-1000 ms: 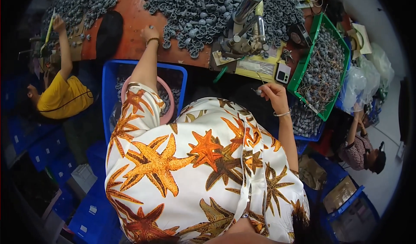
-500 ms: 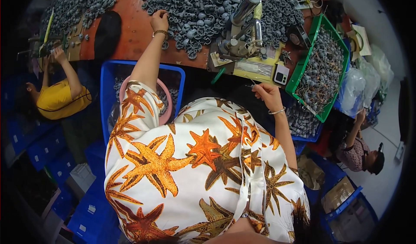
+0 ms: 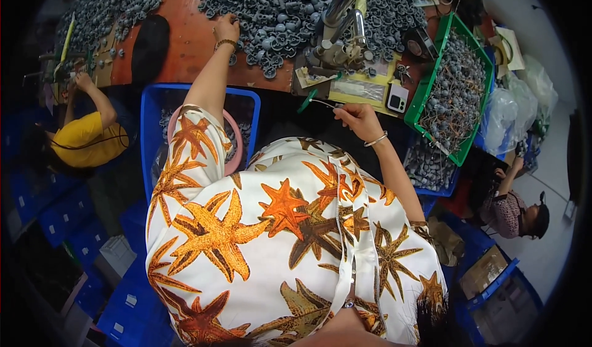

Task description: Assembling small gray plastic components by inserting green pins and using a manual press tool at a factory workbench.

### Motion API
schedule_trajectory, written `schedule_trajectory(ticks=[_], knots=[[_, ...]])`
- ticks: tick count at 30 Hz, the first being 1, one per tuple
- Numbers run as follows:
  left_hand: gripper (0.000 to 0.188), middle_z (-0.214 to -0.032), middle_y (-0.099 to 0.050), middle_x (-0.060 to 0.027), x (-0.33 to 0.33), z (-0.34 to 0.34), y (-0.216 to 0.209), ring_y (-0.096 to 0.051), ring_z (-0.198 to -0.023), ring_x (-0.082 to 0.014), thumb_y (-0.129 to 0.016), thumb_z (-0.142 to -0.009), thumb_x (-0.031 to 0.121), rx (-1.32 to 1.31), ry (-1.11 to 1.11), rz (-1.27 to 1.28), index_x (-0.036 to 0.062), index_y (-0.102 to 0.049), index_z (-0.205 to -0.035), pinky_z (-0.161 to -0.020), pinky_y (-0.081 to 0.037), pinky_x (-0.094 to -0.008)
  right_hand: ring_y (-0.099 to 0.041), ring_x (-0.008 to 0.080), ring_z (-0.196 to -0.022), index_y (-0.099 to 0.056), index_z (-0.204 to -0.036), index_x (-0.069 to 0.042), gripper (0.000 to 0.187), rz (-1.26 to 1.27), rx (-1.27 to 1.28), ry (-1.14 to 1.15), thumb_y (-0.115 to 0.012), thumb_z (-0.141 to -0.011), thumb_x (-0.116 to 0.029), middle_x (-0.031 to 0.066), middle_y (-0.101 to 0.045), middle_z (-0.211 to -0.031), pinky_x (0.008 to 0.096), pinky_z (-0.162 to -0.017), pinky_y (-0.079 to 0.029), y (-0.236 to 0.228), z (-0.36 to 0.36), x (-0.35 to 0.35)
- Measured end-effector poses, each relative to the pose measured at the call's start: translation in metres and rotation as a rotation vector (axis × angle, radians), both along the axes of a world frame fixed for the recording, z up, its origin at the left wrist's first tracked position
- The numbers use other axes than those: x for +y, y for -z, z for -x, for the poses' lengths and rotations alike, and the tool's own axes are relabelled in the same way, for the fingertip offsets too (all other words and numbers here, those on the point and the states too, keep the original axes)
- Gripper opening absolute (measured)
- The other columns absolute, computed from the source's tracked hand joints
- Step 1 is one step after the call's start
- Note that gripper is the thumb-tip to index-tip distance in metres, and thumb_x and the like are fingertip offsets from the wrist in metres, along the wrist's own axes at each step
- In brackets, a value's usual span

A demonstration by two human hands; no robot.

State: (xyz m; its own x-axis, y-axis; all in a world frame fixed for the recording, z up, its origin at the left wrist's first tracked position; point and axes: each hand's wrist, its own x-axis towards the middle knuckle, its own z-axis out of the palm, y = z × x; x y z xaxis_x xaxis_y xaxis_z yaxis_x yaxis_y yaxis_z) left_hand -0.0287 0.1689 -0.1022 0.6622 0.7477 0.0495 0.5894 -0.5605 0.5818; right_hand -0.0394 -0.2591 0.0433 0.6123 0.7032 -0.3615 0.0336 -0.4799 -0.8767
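Note:
My left hand point(image 3: 226, 28) reaches over the red-brown bench to the left edge of a heap of grey plastic parts point(image 3: 271, 29), many of them rounded or ring-shaped. Its fingers are curled together, and whatever they hold is hidden. In front of the bench edge, my right hand point(image 3: 359, 120) pinches a thin metal rod point(image 3: 322, 103) that points left. The rod's far end is close to a green handle-like piece point(image 3: 306, 101) below the bench edge. Behind it stands a metal bench press point(image 3: 339, 14) with a red knob.
A green crate point(image 3: 441, 38) of grey parts with wires stands at the right, above a blue bin point(image 3: 453, 183). Left of my lap, a blue bin point(image 3: 148, 125) contains a pink basin point(image 3: 236, 131). A phone point(image 3: 396, 99) lies by the press. Two people work at the far left and right.
My right hand has moved left and slightly up, bringing the thin rod close to the green piece. The left hand stays by the heap. The view has shifted slightly.

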Motion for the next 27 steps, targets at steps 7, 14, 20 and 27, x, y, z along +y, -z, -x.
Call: schedule_trajectory(ticks=[7,14,20,27], knots=[[0.019,-0.088,-0.056,-0.0119,-0.024,0.019,-0.007,-0.060,-0.073,-0.0252,-0.060,-0.071,0.009,-0.351,-0.021,0.048,0.0041,-0.062,-0.088,-0.067,-0.048,-0.0336,-0.045,0.0031,-0.046,-0.064,-0.080,-0.001,0.019,-0.020,0.043,0.036,-0.056,-0.083,-0.018,-0.0016,-0.051,-0.053,0.0184,-0.040,-0.034,0.009,0.001,-0.005],[0.024,-0.095,-0.055,-0.0121,-0.063,0.050,-0.027,-0.060,-0.077,-0.0208,-0.049,-0.078,-0.001,-0.792,-0.286,1.202,-0.0006,-0.052,-0.102,-0.068,-0.051,-0.0307,-0.049,0.0064,-0.047,-0.062,-0.085,0.002,0.016,-0.075,0.042,0.057,-0.056,-0.082,-0.013,0.0019,-0.055,-0.057,0.0215,-0.045,-0.038,0.009,0.005,0.016],[0.017,-0.096,-0.056,-0.0088,-0.173,0.105,-0.063,-0.057,-0.092,-0.0192,-0.050,-0.084,0.005,-0.544,-0.118,1.773,0.0030,-0.051,-0.101,-0.081,-0.049,-0.0302,-0.056,0.0193,-0.047,-0.063,-0.073,-0.001,0.015,-0.138,-0.329,0.132,-0.062,-0.074,-0.016,0.0097,-0.057,-0.054,0.0286,-0.045,-0.042,0.036,0.008,0.034],[0.014,-0.098,-0.058,-0.0130,-0.220,0.114,-0.091,-0.059,-0.091,-0.0205,-0.049,-0.086,0.007,-0.505,-0.016,1.793,0.0021,-0.049,-0.099,-0.080,-0.050,-0.0298,-0.056,0.0268,-0.050,-0.054,-0.055,-0.005,0.017,-0.143,-0.735,0.153,-0.061,-0.066,-0.015,0.0096,-0.055,-0.053,0.0357,-0.047,-0.044,0.030,0.009,0.051]])
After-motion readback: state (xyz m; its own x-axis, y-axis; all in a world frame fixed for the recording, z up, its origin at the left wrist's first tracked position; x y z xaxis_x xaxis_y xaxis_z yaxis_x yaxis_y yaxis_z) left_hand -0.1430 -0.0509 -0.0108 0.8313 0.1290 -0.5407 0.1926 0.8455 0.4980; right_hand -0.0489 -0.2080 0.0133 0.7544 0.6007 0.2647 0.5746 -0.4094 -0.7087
